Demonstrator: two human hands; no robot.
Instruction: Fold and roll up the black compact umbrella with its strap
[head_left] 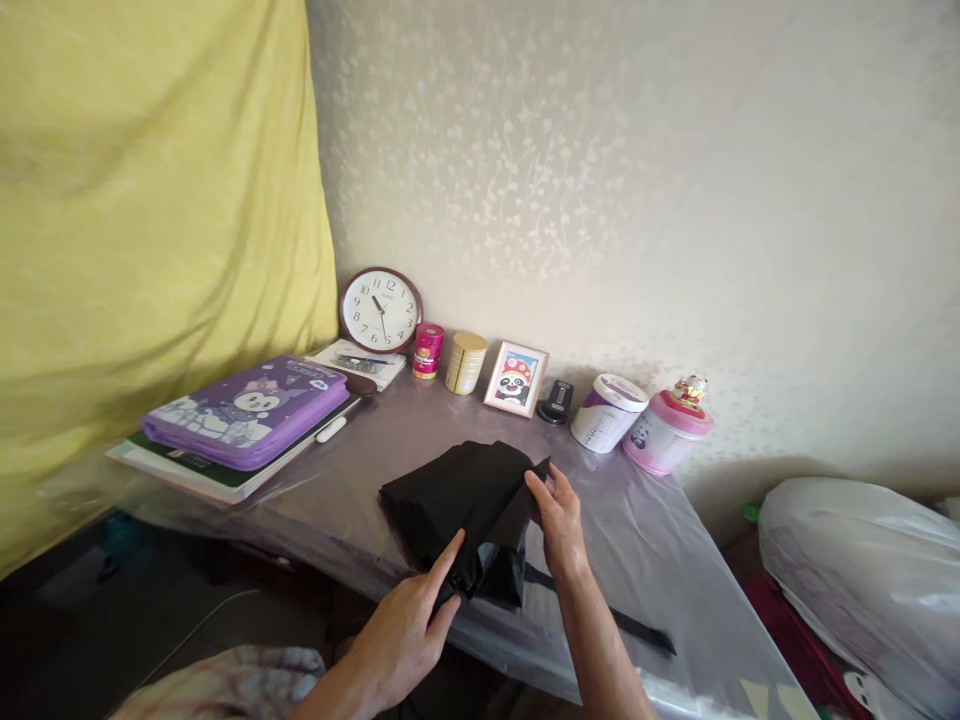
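A black folding umbrella (pixel 457 495), its cloth loose and lying in folds, is at the front middle of the table. My left hand (pixel 409 630) grips the near end of it, with the index finger stretched along the cloth and the thumb below. At the right side, my right hand (pixel 559 515) pinches a corner of the cloth between thumb and fingers. The umbrella's handle and ribs cannot be made out clearly. Under my right forearm lies a flat black strip (pixel 641 630), partly hidden by the arm.
Plastic film covers the table (pixel 337 525). On the left, a purple case (pixel 247 410) rests on books. Along the wall stand a clock (pixel 382 310), a pink can (pixel 428 352), a yellow-lidded can (pixel 466 364), a framed picture (pixel 517 378), a white tub (pixel 607 415) and a pink-lidded jar (pixel 664 435).
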